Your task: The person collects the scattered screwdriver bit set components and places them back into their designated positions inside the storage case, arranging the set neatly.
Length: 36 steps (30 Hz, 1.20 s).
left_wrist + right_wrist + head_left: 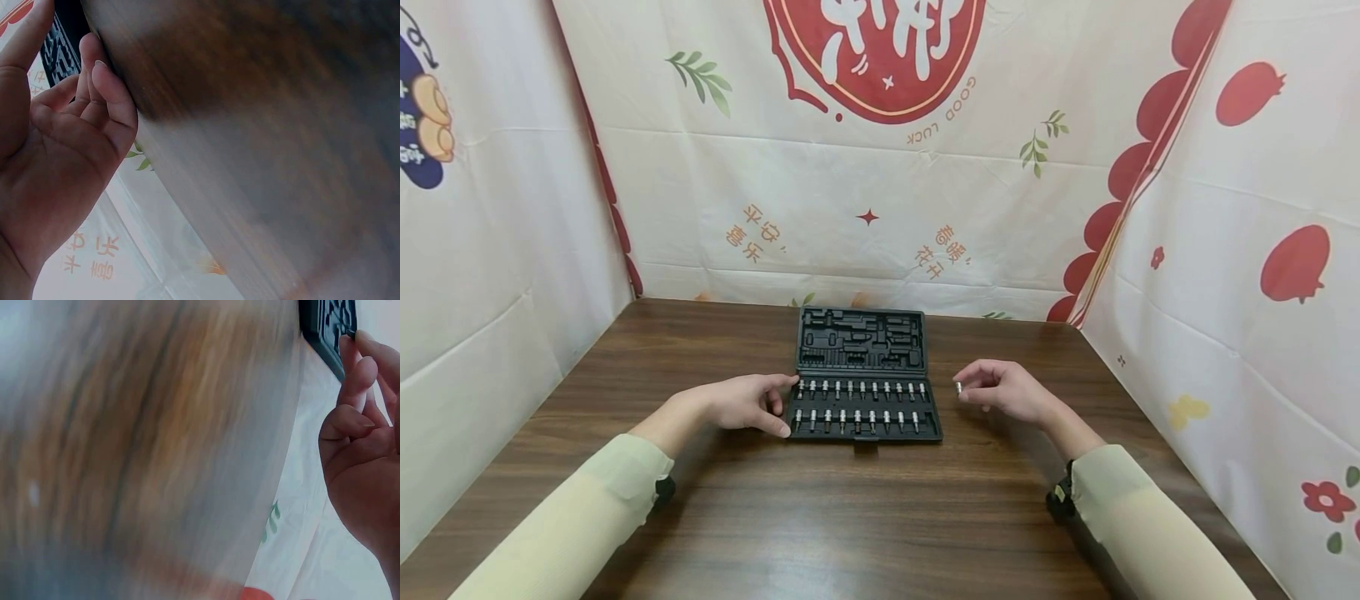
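An unfolded black plastic tool case (pixel 861 374) lies on the table, its lid tilted up at the back. Two rows of metal bit sockets (pixel 857 419) stand in its base. At the case's left side my left hand (pixel 741 402) touches it, thumb at the front corner and index finger near the hinge. The other fingers of that hand bend loosely in the left wrist view. To the right of the case, my right hand (pixel 1006 390) pinches a small silver bit socket (pixel 958 387) between thumb and index finger. Its dark tip (pixel 350 334) shows in the right wrist view.
The dark wood-grain table (pixel 820 517) stretches around the case. A printed cloth (pixel 865 183) hangs behind it, and more cloth walls stand at the left and right. Moulded recesses fill the case lid (pixel 865 339).
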Each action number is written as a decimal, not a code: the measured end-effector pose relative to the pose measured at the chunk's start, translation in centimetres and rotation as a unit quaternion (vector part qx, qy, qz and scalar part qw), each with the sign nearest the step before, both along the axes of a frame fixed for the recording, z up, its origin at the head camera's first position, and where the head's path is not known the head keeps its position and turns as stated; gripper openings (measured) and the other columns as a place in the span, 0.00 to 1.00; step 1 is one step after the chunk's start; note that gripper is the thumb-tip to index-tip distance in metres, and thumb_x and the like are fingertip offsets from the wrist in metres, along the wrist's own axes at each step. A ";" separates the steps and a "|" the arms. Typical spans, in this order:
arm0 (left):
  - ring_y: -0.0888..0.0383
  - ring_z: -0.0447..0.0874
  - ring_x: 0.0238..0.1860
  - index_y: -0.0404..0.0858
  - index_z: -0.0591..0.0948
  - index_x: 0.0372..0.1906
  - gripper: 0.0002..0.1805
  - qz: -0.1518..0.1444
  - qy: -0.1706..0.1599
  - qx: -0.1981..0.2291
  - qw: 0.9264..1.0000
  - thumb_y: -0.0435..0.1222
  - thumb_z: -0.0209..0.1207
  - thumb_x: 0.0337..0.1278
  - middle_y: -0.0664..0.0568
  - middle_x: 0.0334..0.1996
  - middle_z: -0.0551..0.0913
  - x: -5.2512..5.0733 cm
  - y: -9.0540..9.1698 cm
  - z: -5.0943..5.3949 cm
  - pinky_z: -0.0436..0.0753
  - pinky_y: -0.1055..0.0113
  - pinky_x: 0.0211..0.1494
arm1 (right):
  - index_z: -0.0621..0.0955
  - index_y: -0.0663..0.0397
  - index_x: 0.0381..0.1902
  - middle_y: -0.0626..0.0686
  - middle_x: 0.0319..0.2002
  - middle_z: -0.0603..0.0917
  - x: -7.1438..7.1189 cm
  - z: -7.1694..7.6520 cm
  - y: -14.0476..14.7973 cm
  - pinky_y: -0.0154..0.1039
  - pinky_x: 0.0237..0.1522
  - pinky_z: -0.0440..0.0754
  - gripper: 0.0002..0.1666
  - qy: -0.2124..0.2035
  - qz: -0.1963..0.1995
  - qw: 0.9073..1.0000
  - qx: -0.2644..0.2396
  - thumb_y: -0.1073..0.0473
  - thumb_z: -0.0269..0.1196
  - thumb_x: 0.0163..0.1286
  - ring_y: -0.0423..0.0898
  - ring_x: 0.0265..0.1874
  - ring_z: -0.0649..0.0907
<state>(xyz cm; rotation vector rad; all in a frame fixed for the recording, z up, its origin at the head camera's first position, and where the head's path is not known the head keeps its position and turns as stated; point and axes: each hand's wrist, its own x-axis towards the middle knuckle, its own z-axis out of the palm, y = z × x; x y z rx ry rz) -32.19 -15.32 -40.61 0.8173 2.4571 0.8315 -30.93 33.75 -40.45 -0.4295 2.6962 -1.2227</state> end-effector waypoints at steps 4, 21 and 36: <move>0.58 0.78 0.41 0.31 0.61 0.86 0.53 -0.003 0.001 0.001 1.000 0.45 0.77 0.65 0.50 0.44 0.82 -0.1 0.0 0.0 0.77 0.62 0.50 | 0.87 0.56 0.61 0.53 0.42 0.90 0.2 0.1 -0.9 0.41 0.38 0.87 0.23 0.005 0.001 1.000 -0.008 0.53 0.76 0.74 0.49 0.37 0.84; 0.58 0.78 0.41 0.30 0.62 0.86 0.54 -0.003 0.001 0.007 1.000 0.45 0.78 0.65 0.50 0.43 0.82 -0.1 -0.1 -0.2 0.77 0.62 0.49 | 0.86 0.59 0.62 0.53 0.44 0.91 0.8 0.2 -2.6 0.43 0.39 0.87 0.24 0.004 0.011 0.999 -0.041 0.53 0.75 0.75 0.48 0.38 0.85; 0.58 0.77 0.42 0.31 0.61 0.86 0.54 -0.004 0.001 0.003 1.000 0.45 0.77 0.65 0.51 0.43 0.82 -0.1 -0.1 -0.1 0.76 0.62 0.50 | 0.88 0.55 0.58 0.52 0.43 0.92 0.8 -0.1 -3.7 0.41 0.40 0.87 0.19 -0.008 0.018 0.999 -0.050 0.54 0.75 0.74 0.48 0.41 0.87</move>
